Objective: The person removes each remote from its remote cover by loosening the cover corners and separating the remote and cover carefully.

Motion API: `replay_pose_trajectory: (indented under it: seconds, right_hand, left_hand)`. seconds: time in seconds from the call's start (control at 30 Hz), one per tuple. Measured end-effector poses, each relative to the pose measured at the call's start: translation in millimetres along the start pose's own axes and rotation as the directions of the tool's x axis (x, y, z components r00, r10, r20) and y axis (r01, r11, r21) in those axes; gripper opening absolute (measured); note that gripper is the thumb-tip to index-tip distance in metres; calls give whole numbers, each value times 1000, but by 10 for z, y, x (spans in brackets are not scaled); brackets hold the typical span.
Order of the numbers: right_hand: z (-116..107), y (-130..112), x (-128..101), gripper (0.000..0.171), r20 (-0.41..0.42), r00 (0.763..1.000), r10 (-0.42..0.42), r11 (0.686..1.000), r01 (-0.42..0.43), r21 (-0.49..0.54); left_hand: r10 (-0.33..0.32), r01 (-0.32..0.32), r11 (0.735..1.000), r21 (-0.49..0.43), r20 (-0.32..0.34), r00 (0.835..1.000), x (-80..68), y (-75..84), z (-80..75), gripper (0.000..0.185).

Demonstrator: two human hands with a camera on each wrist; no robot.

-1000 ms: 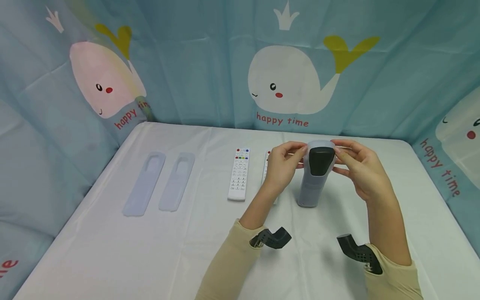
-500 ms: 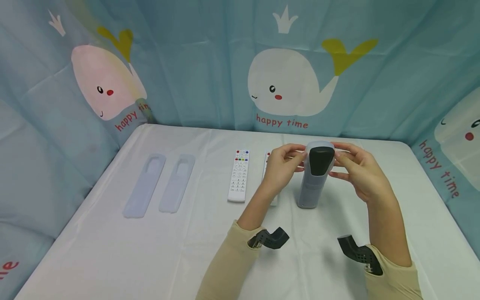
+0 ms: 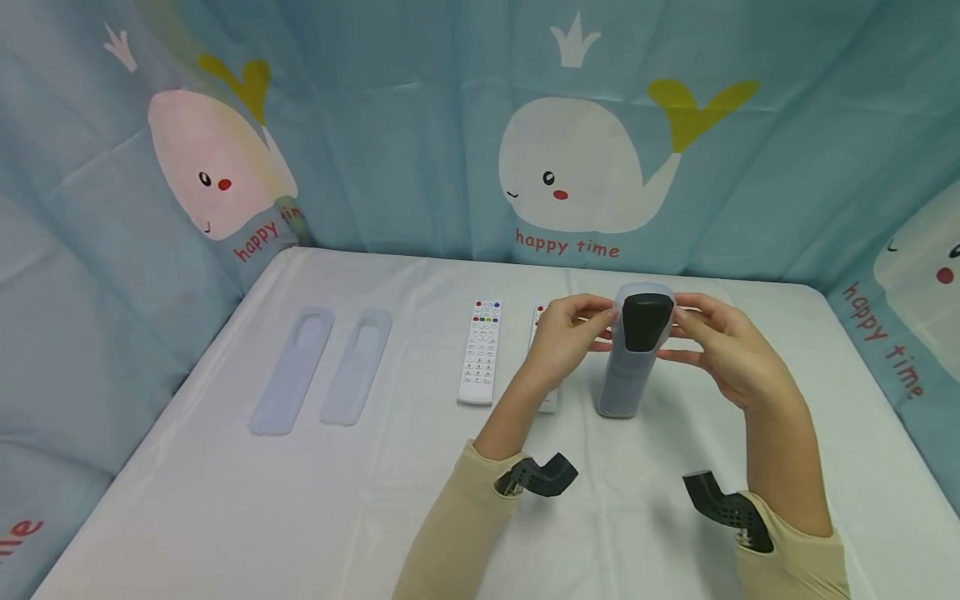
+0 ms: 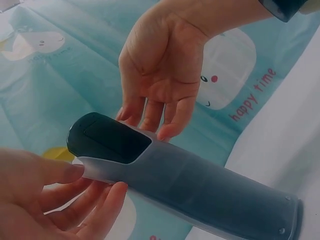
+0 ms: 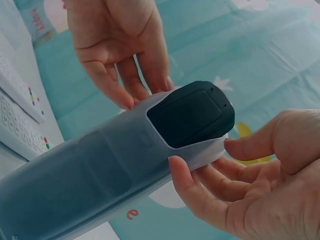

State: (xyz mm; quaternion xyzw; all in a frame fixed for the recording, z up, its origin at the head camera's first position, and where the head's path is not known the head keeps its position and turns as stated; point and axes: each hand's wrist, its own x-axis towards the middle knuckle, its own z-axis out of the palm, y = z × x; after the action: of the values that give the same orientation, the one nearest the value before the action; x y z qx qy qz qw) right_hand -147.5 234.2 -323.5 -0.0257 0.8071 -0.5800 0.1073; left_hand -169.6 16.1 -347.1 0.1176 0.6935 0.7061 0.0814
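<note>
A black remote in a translucent grey silicone cover (image 3: 632, 358) stands upright on the white table, its black top showing through the cover's cutout (image 3: 647, 321). My left hand (image 3: 596, 323) pinches the cover's upper edge from the left, thumb on top and fingers under it (image 4: 75, 172). From the right, my right hand (image 3: 686, 329) pinches the same upper edge between thumb and fingers (image 5: 200, 170). The remote's lower end rests on the cloth (image 4: 287, 220).
Two empty silicone covers (image 3: 291, 371) (image 3: 356, 367) lie side by side at the left. A white remote (image 3: 480, 352) lies mid-table, and a second one (image 3: 542, 315) is mostly hidden behind my left hand. Whale-print curtains enclose the table (image 3: 300, 500).
Both hands stay on the cover's top and the covered remote stands in the same place; only the fingers shift slightly.
</note>
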Motion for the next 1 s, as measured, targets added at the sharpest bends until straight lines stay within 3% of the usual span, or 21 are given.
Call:
replay_pose_trajectory:
  seconds: [0.27,0.57,0.7,1.0]
  right_hand:
    - [19,-7,-9,54,-33,999,-12,1000,12,-17]
    - [39,-14,-7,43,-69,997,-24,1000,23,-7]
    - [53,-21,3,28,-90,996,-16,999,19,31]
    - [95,-18,8,18,-154,988,-23,997,33,65]
  left_hand:
    - [2,-2,999,-40,-8,1000,10,-7,18,22]
    - [15,-15,1000,14,-18,1000,1,1,11,22]
    - [23,-22,998,61,-4,1000,4,2,-2,23]
    - [14,-18,998,61,74,997,13,-12,-21,28]
